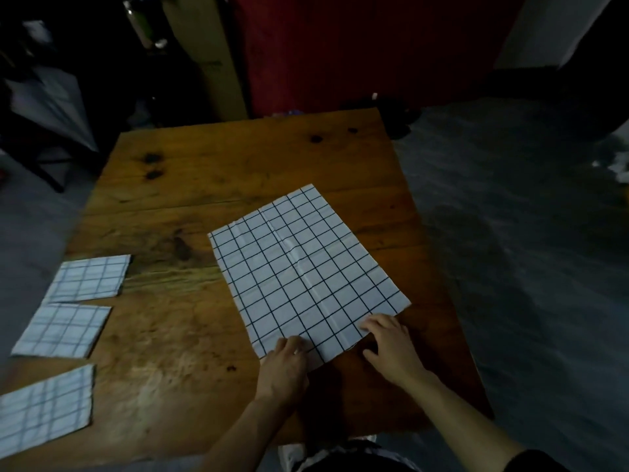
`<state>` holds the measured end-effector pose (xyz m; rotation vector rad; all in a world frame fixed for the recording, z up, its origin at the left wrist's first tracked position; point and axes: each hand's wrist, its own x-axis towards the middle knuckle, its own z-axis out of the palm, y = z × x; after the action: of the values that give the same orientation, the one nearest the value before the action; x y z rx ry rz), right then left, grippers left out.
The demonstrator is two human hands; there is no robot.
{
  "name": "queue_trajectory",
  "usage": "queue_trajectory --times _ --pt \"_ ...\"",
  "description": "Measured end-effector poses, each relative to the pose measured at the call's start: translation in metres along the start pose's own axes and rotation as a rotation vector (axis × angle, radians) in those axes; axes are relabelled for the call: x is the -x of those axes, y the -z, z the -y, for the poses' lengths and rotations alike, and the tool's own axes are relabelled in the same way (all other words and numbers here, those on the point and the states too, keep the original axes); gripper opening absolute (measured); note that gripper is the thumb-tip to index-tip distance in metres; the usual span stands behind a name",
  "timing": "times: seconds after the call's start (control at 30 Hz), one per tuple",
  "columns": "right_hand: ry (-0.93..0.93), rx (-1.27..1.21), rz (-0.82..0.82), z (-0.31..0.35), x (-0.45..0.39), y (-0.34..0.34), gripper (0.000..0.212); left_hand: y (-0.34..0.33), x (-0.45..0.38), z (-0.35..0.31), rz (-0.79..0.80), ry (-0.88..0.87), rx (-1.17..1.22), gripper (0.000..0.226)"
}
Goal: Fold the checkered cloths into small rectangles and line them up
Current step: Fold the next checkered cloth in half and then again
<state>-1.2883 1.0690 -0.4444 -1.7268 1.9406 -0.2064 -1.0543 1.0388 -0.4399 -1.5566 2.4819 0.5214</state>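
both hands sit at the near edge of the large white cloth with a dark grid pattern [306, 270], which lies spread flat on the brown wooden table [190, 185], right of the table's middle. the left hand [284, 367] covers the cloth's nearest corner, its fingers curled down onto the fabric; whether they pinch the edge or only press on it is hard to make out. the right hand [391, 345] is just beside it to the right, fingers bent over the cloth's near-right edge, thumb resting on the bare wood; the fingertips seem to catch the hem, though the grip itself is hidden under the fingers. a lengthwise crease runs up the middle of the cloth away from the hands.

well apart to the left, three folded white-and-blue checkered rectangles lie in a line along the table's left edge: the nearest folded cloth [46, 407], cut off by the frame's left border and blurred; the middle folded cloth [63, 330]; and the farthest folded cloth [89, 278].

beyond the table the room is dark: a red curtain-like surface [357, 46] and a tall tan cardboard box [207, 56] stand behind it, other shapes too dim to tell. the grey floor [510, 233] shows on the right.
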Motion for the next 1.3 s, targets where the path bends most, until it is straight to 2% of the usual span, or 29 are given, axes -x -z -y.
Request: queue_trajectory --times 0.43,0.63,0.77,0.93,1.07,1.17,1.3 --pt "0.004 0.045 -0.018 -0.002 -0.002 0.003 0.042 -0.001 0.004 0.011 0.018 -0.070 -0.029 0.043" --pt "0.052 0.059 -0.026 0.008 -0.005 0.003 0.056 0.028 0.009 0.021 -0.053 -0.160 -0.038 0.026" --pt "0.060 0.049 -0.061 0.018 -0.006 0.003 0.045 0.055 0.012 0.034 -0.140 -0.205 0.012 0.014" --pt "0.038 0.088 -0.159 0.029 -0.010 0.012 0.033 0.075 0.021 0.061 -0.194 -0.253 0.076 0.011" --pt "0.062 0.101 -0.237 0.037 -0.012 0.023 0.014 0.082 0.030 0.083 -0.239 -0.258 0.109 0.008" --pt "0.077 0.075 -0.236 0.045 -0.010 0.029 0.008 0.083 0.035 0.094 -0.285 -0.255 0.139 0.012" --pt "0.042 0.040 -0.254 0.057 0.003 0.037 0.010 0.077 0.046 0.095 -0.331 -0.287 0.144 0.033"
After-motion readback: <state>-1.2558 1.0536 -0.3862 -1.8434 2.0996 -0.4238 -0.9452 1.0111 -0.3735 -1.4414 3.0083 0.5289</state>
